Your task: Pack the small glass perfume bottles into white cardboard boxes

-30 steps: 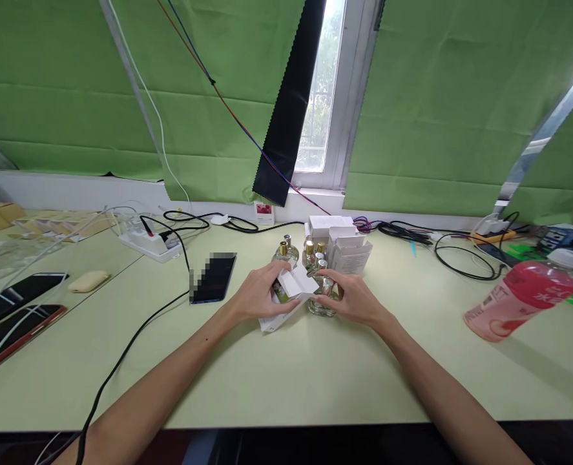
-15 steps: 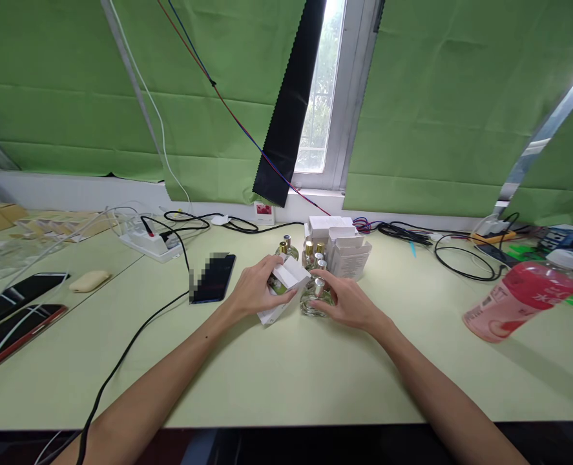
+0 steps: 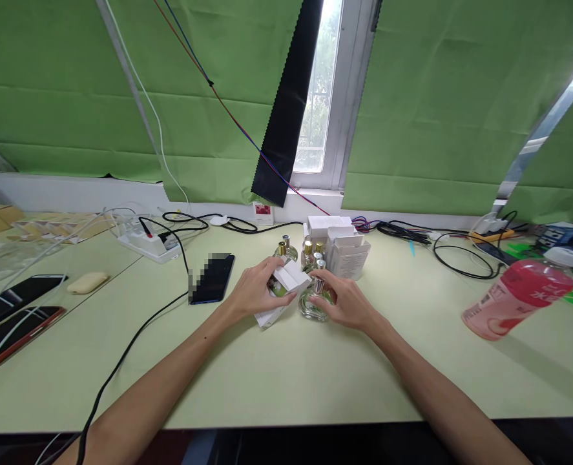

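Note:
My left hand point(image 3: 253, 289) is closed around a small white carton point(image 3: 292, 276) with a green picture on its side. The carton is tilted and its end flaps stand out towards the right. Just to the right, my right hand point(image 3: 351, 302) grips a round clear glass perfume bottle point(image 3: 309, 310) with a silver cap, upright on the table. Behind it stand several more perfume bottles point(image 3: 307, 253) with gold and silver caps. Another little group of bottles point(image 3: 283, 248) is partly hidden by the carton and my left hand.
White cartons point(image 3: 348, 257) stand behind my right hand. A dark phone point(image 3: 213, 278) lies left, near a black cable point(image 3: 135, 339) and a power strip point(image 3: 151, 245). A pink drink bottle point(image 3: 516, 300) leans at the right. More phones and a cream case point(image 3: 87, 282) lie far left.
The perfume bottle in my right hand has come slightly nearer to me. The carton's lower end has dipped a little. Both hands keep nearly the same place.

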Action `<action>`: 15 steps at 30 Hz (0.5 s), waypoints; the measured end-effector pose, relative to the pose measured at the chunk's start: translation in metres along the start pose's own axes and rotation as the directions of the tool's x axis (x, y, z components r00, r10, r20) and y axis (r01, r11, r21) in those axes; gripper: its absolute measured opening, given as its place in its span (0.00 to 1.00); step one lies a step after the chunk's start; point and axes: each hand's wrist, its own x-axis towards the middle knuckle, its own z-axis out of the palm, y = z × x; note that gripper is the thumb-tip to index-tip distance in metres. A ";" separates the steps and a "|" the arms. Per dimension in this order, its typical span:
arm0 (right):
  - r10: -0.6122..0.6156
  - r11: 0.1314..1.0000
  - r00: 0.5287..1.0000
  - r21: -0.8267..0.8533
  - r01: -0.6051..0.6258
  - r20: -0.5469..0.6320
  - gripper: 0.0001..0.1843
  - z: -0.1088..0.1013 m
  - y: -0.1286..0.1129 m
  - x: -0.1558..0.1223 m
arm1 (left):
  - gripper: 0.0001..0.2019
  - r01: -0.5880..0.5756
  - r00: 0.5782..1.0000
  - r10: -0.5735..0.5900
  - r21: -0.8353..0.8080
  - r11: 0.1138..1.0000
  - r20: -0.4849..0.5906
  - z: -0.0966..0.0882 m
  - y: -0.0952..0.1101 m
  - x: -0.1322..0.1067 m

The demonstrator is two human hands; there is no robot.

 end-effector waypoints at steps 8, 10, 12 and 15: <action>0.163 0.957 0.964 0.273 -0.103 -0.208 0.20 -0.005 -0.004 0.001 | 0.26 -0.015 1.000 0.015 -0.012 1.000 0.027 -0.004 0.003 0.001; 0.240 0.922 0.937 0.360 -0.139 -0.253 0.21 -0.006 -0.005 0.002 | 0.26 -0.029 0.999 0.030 -0.011 1.000 0.037 -0.004 0.004 0.001; 0.309 0.881 0.904 0.447 -0.155 -0.296 0.22 -0.006 -0.005 0.003 | 0.27 -0.055 0.997 0.056 -0.016 0.998 0.053 -0.005 0.005 0.000; 0.405 0.819 0.842 0.551 -0.160 -0.357 0.23 -0.005 -0.003 0.004 | 0.27 -0.108 0.990 0.112 -0.042 0.993 0.087 -0.004 0.011 -0.001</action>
